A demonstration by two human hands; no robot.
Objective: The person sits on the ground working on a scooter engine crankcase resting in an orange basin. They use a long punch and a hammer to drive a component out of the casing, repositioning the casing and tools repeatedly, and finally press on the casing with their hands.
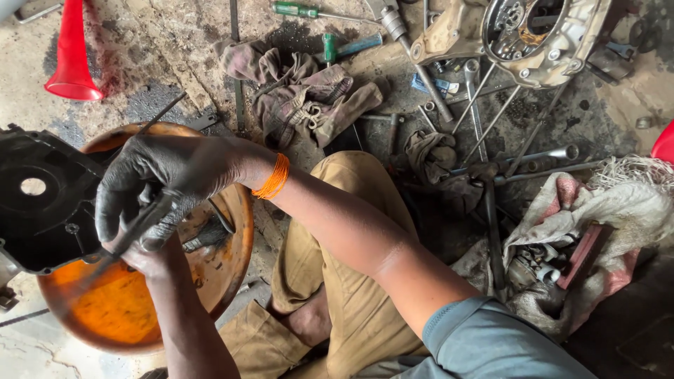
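Khaki-trousered knees fold beside a round orange metal basin (119,309) on the workshop floor. Grease-blackened, the right hand (165,175) clenches a thin dark brush-like tool (137,228); the left hand (144,256), mostly hidden beneath, cannot be judged. At nine o'clock, over the basin, sits a black cast-metal engine cover (42,200), likely heavy, rigid and oil-slick; safest gripped by its rim.
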